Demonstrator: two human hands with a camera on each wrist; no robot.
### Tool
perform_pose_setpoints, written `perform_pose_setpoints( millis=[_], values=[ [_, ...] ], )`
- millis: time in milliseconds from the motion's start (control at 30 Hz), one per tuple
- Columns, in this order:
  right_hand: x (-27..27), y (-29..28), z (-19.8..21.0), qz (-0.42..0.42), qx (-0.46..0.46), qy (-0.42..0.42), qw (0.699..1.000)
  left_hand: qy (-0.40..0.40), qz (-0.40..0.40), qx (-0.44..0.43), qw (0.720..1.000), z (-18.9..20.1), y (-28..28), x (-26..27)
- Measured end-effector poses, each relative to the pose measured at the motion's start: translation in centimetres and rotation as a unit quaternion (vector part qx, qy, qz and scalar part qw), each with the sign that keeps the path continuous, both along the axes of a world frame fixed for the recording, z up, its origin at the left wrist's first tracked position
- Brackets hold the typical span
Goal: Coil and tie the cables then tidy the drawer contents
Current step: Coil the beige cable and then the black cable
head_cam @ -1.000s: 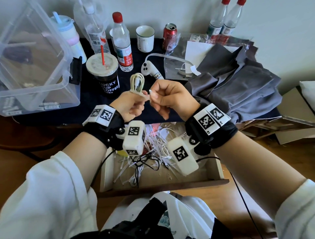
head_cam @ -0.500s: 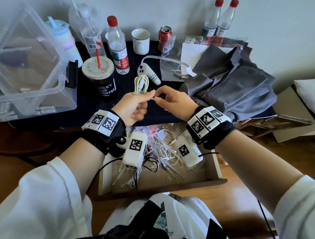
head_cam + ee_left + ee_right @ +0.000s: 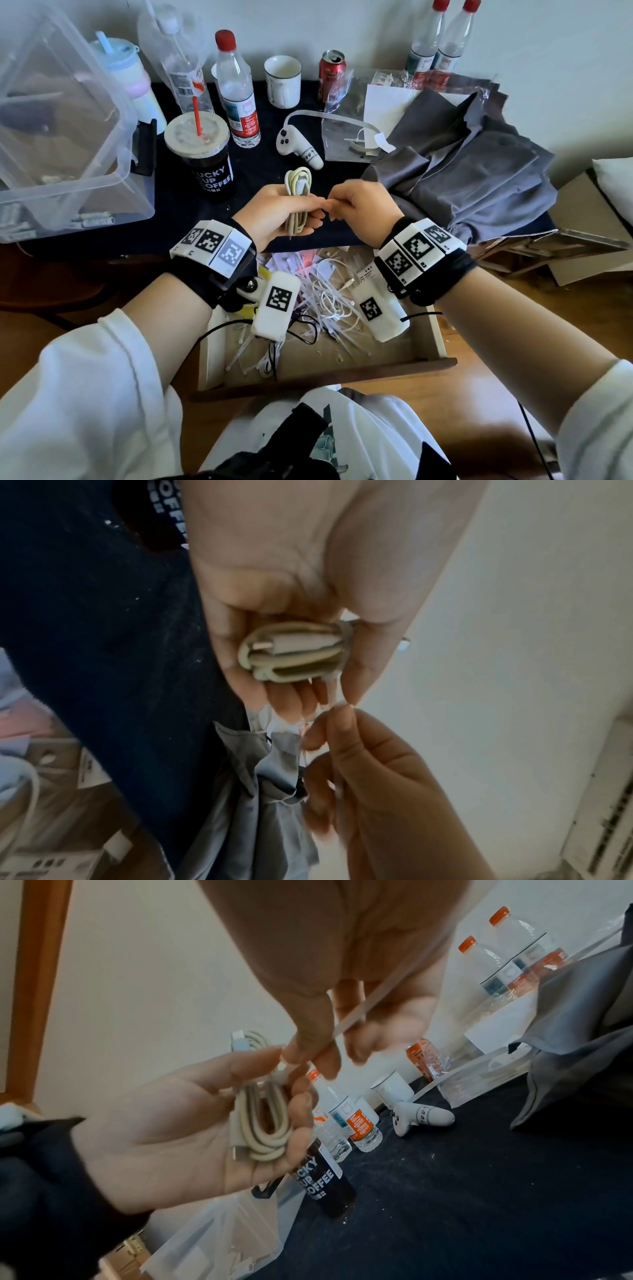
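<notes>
Above the front edge of the worktop [image 3: 260, 171], the left hand [image 3: 274, 214] has turned palm-up and now cradles the coiled cable [image 3: 297, 202], while the right hand [image 3: 359, 209] pinches the tie's tail [image 3: 369, 1007], so tying seems nearly finished.

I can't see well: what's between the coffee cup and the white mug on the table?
In the head view, a clear water bottle with a red cap stands between the coffee cup and the white mug.

Cream coiled cable [image 3: 297, 202] upright above open drawer [image 3: 442, 342] of tangled white cables [image 3: 329, 301]
</notes>
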State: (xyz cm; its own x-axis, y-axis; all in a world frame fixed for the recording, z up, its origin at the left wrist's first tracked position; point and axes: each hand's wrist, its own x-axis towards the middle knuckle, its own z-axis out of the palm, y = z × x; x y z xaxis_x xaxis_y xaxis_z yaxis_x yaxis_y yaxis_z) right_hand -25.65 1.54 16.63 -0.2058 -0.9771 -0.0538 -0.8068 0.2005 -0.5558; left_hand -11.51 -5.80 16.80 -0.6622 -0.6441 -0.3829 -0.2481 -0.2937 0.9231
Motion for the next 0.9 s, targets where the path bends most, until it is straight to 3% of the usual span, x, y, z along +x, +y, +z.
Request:
perform_pose_setpoints(
  millis=[100,233,367,633,900],
  values=[
    [0.8,0.4,0.8,-0.024,0.007,-0.034,0.999,0.008,-0.014,0.014,1.000,0.6,0.1,0.2],
    [1.0,0.7,1.9,-0.051,-0.025,-0.220,0.974,0.020,-0.041,0.049,0.998,1.9,0.7,0.4],
    [0.8,1.4,2.4,-0.046,-0.025,-0.323,0.945,0.025,-0.062,0.066,0.996,2.9,1.0,0.7],
    [1.4,3.5,3.6,0.020,-0.064,-0.342,0.937,0.004,-0.050,0.058,0.997,3.2,1.5,1.1],
    [1.2,3.5,2.0,-0.014,-0.047,-0.353,0.934,0.017,-0.040,0.087,0.995,1.8,1.7,1.5]
  ],
)
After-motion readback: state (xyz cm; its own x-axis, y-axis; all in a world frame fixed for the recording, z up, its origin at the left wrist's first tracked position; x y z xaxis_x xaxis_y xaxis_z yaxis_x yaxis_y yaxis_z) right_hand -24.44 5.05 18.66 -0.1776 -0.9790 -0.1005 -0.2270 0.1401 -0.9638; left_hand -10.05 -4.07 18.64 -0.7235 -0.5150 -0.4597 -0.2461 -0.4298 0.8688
